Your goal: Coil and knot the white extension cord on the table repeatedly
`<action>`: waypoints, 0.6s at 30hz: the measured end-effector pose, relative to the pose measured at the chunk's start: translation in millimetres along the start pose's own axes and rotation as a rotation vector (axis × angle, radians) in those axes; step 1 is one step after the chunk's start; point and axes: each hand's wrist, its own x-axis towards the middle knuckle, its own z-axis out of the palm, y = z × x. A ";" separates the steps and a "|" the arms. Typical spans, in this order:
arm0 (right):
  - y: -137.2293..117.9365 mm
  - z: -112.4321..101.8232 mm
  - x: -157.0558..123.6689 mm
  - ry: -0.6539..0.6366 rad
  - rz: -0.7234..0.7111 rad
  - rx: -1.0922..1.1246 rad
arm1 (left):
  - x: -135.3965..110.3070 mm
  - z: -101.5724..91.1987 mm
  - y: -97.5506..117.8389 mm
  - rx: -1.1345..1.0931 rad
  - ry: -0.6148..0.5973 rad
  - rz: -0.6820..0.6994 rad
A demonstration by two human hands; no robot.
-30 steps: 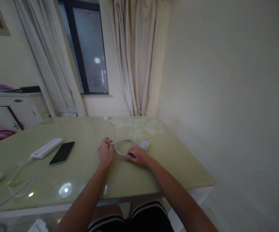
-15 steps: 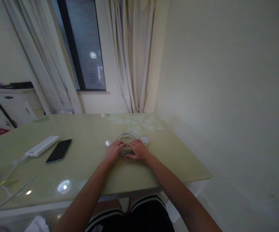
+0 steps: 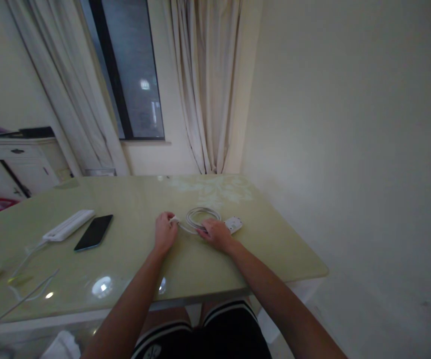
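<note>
1. Glassy pale-green worktop (image 3: 133,269); white power strip (image 3: 68,225) and dark phone (image 3: 93,232) lie left, well apart from both hands.
2. Right hand (image 3: 215,234) presses the near edge of the cable coil (image 3: 202,214), fingers flat, unclenched.
3. Left hand (image 3: 165,232) fingers pinch the loose end (image 3: 174,219).
4. Cable coil lies flat mid-worktop, plug block (image 3: 234,224) just right of it.
5. Likely light, floppy, springy; best held across the bundled loops.
</note>
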 end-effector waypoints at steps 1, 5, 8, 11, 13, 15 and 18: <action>1.5 1.1 -0.1 0.032 0.052 0.018 | -0.2 -0.8 0.5 -0.005 -0.042 -0.003; 7.9 7.4 1.3 0.212 0.269 0.095 | -6.5 -7.7 11.5 -0.033 -0.266 0.122; 10.8 11.0 1.5 0.319 0.369 0.159 | -13.9 -7.3 27.3 -0.158 -0.391 0.184; 10.0 11.6 -0.7 0.297 0.356 0.227 | -20.3 4.9 45.6 -0.503 -0.474 0.069; 7.8 11.5 -1.8 0.239 0.281 0.274 | -23.2 16.9 55.1 -0.787 -0.482 -0.105; 5.6 12.0 -1.0 0.250 0.210 0.321 | -24.2 27.0 59.0 -1.020 -0.428 -0.273; 7.1 11.7 2.5 0.449 0.256 0.387 | -20.3 29.5 51.8 -1.167 -0.245 -0.451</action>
